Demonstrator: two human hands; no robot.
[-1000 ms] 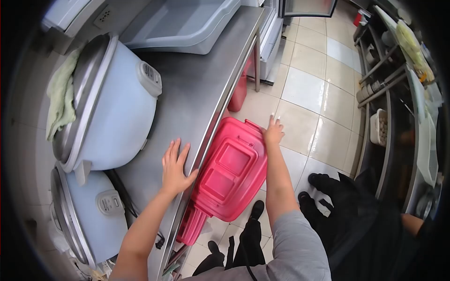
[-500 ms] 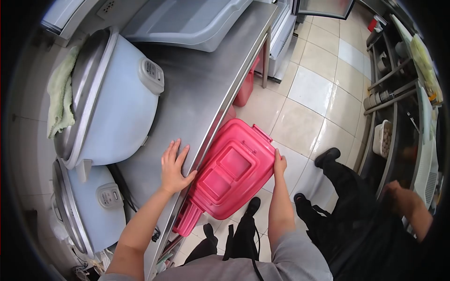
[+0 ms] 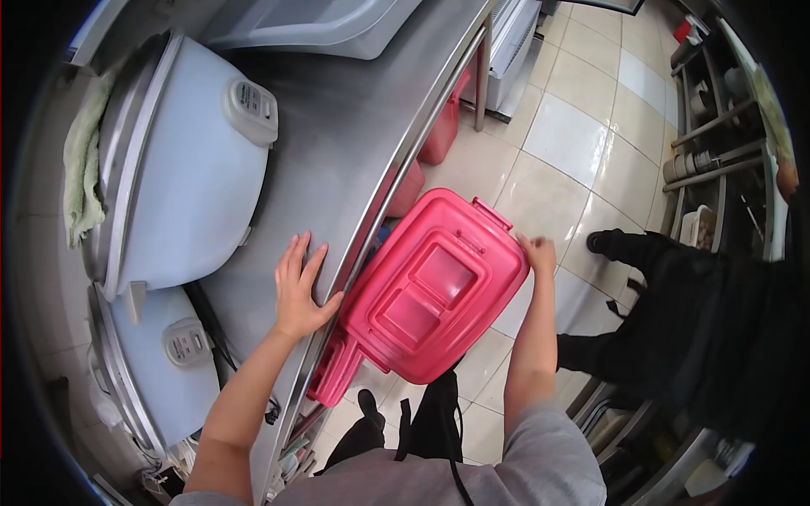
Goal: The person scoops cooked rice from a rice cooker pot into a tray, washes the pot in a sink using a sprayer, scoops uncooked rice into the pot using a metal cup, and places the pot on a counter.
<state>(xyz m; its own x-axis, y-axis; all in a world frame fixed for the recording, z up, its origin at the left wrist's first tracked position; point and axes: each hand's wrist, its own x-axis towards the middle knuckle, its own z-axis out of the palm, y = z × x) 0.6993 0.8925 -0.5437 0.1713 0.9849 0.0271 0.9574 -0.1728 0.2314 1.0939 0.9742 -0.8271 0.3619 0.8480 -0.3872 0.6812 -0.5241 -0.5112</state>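
A pink plastic bin with a lid (image 3: 422,291) juts out from beneath the steel table's edge, its lid facing up and its lower part hidden. My right hand (image 3: 538,253) is at the bin's outer right rim, fingers curled against it. On the steel tabletop, close to the front edge, my left hand (image 3: 299,291) lies flat with its fingers spread, holding nothing. Beside the bin's near left corner sticks out a narrower pink plastic piece (image 3: 337,375); I cannot tell what it belongs to.
Two large rice cookers (image 3: 198,160) stand on the steel table (image 3: 329,126), a green cloth (image 3: 84,160) on the bigger one. A grey tub (image 3: 321,25) sits farther back. More pink containers (image 3: 443,126) are under the table. A person in black (image 3: 666,320) stands at right by shelves (image 3: 717,169).
The pink bin has come farther out from under the table, to the right, with my right hand at its rim. The person in black has bent or shifted across the right side.
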